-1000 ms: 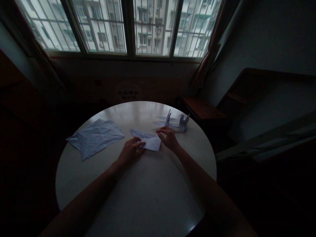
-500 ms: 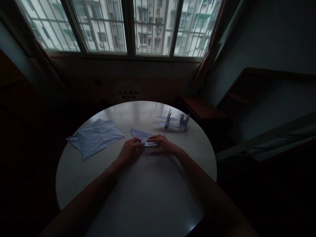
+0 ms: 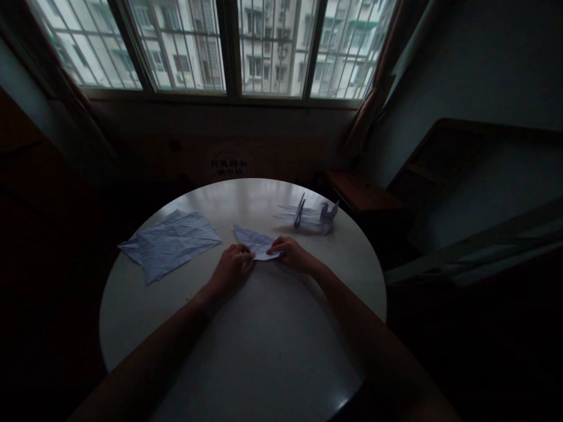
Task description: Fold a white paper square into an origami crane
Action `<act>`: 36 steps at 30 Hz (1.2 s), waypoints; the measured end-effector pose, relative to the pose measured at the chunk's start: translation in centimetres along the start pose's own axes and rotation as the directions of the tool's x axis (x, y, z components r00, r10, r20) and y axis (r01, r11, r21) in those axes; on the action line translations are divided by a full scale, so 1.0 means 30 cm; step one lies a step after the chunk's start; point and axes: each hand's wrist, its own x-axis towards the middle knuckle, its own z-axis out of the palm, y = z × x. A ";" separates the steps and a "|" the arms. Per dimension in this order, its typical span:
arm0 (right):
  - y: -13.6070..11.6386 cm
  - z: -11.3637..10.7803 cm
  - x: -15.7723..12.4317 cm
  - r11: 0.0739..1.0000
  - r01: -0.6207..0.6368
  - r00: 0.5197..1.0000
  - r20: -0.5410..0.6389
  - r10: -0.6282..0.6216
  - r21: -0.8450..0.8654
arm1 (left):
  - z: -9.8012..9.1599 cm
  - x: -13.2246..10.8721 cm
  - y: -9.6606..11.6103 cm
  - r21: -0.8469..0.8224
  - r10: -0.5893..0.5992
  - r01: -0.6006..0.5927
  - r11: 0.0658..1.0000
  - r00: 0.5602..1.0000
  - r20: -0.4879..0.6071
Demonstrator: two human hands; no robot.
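A folded piece of pale paper (image 3: 258,242) lies on the round white table (image 3: 264,340), its pointed end towards the upper left. My left hand (image 3: 234,265) is closed on the paper's near left edge, fingertips pressed together. On the right side, my right hand (image 3: 291,254) pinches the paper's right end between thumb and fingers. Creased, unfolded paper sheets (image 3: 171,243) lie flat to the left of my hands. Beyond my right hand stand folded paper figures, one with long thin points (image 3: 299,215) and one bird-like (image 3: 328,218).
A low reddish wooden piece of furniture (image 3: 363,193) stands behind the table at the right. A barred window (image 3: 272,53) with curtains is at the back. The table's rounded far edge shows below a panel with printed characters (image 3: 229,167).
My right hand has drawn its fingers in and shifted slightly right, to the paper's right end, so more of the paper shows between my hands. My left hand has moved slightly left.
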 end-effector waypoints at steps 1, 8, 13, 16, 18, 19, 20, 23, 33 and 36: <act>-0.003 -0.001 -0.001 1.000 -0.002 1.000 0.002 0.002 -0.015 | -0.002 0.000 0.003 -0.006 0.000 0.000 1.000 1.000 0.005; -0.009 -0.004 0.000 0.998 -0.018 1.000 0.012 0.019 -0.055 | -0.005 0.002 0.011 0.000 -0.012 0.012 1.000 1.000 0.013; -0.005 -0.001 -0.002 0.999 -0.019 1.000 0.009 0.019 -0.045 | -0.006 0.003 0.009 0.010 -0.009 0.009 1.000 1.000 0.021; -0.003 0.000 -0.001 0.998 -0.032 0.999 0.008 0.032 -0.053 | -0.008 0.004 0.011 0.017 -0.007 0.007 1.000 1.000 0.022; -0.003 0.001 0.000 0.998 -0.031 0.999 0.013 0.031 -0.062 | -0.010 0.004 0.013 0.024 -0.013 0.012 1.000 1.000 0.026; -0.003 0.001 0.001 0.997 -0.029 0.999 0.016 0.030 -0.067 | -0.011 0.004 0.014 0.023 -0.013 0.012 1.000 1.000 0.027; -0.003 0.001 0.001 0.997 -0.028 0.999 0.018 0.029 -0.070 | -0.012 0.004 0.015 0.020 -0.010 0.010 1.000 1.000 0.027; -0.004 0.002 0.002 0.997 -0.021 1.000 0.016 0.023 -0.069 | -0.012 0.003 0.014 0.000 0.004 -0.004 1.000 1.000 0.018; -0.002 0.003 -0.001 0.997 -0.022 1.000 0.012 0.023 -0.079 | -0.009 0.002 0.009 0.012 0.004 -0.004 1.000 1.000 0.027; -0.004 0.002 -0.001 0.996 -0.027 0.999 0.020 0.029 -0.086 | -0.008 0.002 0.008 0.019 0.005 -0.006 1.000 1.000 0.028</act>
